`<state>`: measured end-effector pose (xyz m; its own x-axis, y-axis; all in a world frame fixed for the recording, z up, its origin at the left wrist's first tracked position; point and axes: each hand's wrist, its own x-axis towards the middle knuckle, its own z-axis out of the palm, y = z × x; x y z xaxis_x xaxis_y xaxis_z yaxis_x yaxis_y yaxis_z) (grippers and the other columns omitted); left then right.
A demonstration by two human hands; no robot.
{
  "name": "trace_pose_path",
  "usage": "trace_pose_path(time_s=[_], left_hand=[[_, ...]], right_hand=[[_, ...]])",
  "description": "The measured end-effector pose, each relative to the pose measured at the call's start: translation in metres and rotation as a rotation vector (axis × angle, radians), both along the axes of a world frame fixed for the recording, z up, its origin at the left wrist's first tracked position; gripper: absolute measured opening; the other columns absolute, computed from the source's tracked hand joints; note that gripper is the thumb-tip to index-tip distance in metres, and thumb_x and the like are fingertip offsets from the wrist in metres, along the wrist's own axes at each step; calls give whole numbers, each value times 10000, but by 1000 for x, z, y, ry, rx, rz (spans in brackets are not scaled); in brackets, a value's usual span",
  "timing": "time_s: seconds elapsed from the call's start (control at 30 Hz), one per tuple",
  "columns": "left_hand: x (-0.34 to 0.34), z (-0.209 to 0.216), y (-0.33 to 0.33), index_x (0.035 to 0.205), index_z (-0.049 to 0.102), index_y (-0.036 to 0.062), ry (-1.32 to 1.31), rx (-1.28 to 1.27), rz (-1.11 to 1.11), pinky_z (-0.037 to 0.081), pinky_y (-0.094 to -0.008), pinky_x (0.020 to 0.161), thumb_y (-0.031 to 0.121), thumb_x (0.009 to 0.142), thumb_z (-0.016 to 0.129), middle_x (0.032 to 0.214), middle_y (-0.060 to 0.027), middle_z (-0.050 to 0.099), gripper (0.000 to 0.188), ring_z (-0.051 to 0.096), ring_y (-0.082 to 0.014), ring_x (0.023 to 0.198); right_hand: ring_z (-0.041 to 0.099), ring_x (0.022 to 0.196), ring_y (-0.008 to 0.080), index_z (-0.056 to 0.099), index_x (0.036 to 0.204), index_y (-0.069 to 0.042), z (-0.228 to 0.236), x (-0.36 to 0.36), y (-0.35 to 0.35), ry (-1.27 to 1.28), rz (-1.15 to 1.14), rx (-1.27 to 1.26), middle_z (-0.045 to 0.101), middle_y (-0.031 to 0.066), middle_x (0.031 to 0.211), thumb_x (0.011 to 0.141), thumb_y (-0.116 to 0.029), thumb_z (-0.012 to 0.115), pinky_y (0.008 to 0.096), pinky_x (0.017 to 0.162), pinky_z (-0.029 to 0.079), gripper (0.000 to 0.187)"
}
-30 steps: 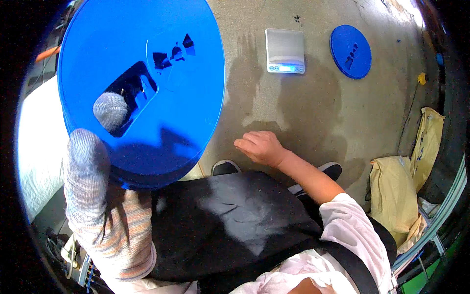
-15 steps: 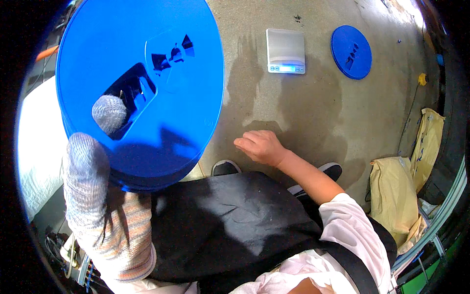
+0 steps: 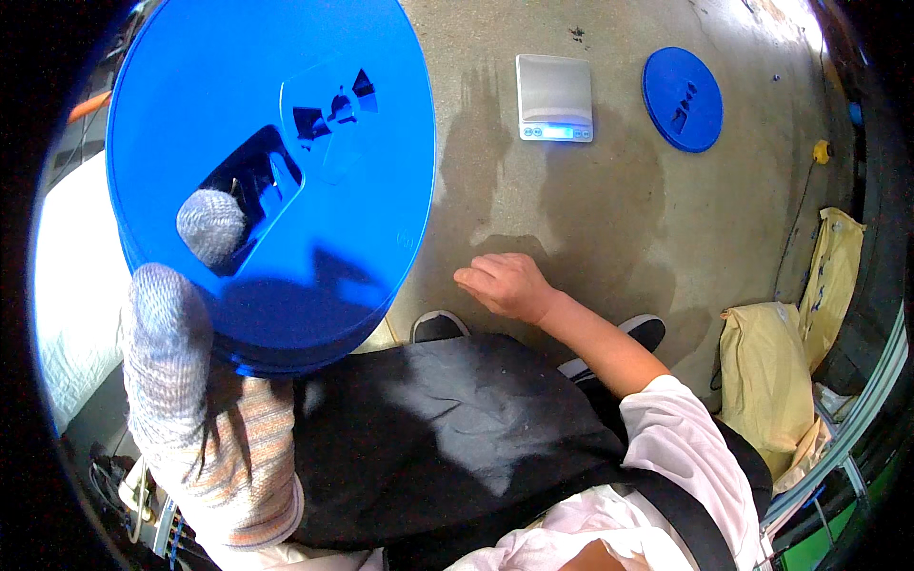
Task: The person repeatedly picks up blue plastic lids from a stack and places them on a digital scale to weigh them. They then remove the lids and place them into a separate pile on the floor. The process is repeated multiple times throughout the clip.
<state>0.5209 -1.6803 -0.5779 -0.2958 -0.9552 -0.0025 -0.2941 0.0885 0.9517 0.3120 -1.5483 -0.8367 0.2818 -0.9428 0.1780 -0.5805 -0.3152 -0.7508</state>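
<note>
My left hand (image 3: pixel 171 314), in a grey knitted glove with a striped cuff, grips a large blue plastic spool (image 3: pixel 362 219). The thumb lies outside the near-left rim, and a gloved fingertip shows in the long cut-out in the round face. The other fingers are hidden. The spool is held up in front of me, its flat face with cut-outs turned upward. My bare right hand (image 3: pixel 509 287) hangs over the floor, right of the spool. Its fingers are curled closed, and nothing shows in them.
A kitchen scale (image 3: pixel 555 95) with a lit display lies on the damp concrete floor (image 3: pixel 609 219). Right of it is another blue disc (image 3: pixel 684 100) with similar cut-outs. Brown paper sacks (image 3: pixel 766 371) stand at the right, beside metal rails (image 3: pixel 857 409). A white sack (image 3: pixel 71 295) stands at the left.
Almost nothing differs. The spool and my gloved hand have shifted very slightly, while my right hand stays where it was.
</note>
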Motion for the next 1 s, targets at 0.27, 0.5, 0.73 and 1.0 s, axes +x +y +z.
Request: trace_pose_path(time_s=[0.27, 0.5, 0.73, 1.0], left_hand=[[0, 0, -1, 1416, 436, 91, -17, -4, -4, 323, -470, 1110, -67, 892, 559, 1430, -166, 454, 560, 441, -293, 1304], [-2, 0, -1, 1412, 440, 85, -32, -7, -11, 330, -464, 1105, -64, 892, 565, 1423, -162, 462, 555, 449, -289, 1296], [-4, -1, -1, 1408, 444, 78, -41, -4, -11, 337, -458, 1100, -61, 891, 571, 1417, -159, 471, 550, 456, -284, 1289], [-4, 1, 0, 1404, 448, 71, -54, 1, -11, 346, -452, 1095, -57, 890, 578, 1409, -156, 480, 545, 465, -278, 1280]], right_hand=[[614, 671, 237, 603, 930, -112, 0, 0, 0, 2, 3, 13, 545, 49, 734, 832, -152, 621, 374, 530, 486, 107], [613, 666, 238, 602, 917, -117, 1, 0, 0, 8, -9, 16, 542, 49, 722, 836, -150, 623, 378, 531, 486, 90], [614, 665, 239, 606, 916, -115, -2, -1, -1, -11, -18, 1, 547, 50, 723, 834, -144, 628, 377, 532, 489, 91], [613, 659, 235, 608, 909, -118, -2, -2, -1, -1, -20, 7, 547, 48, 721, 832, -148, 632, 369, 521, 484, 86]])
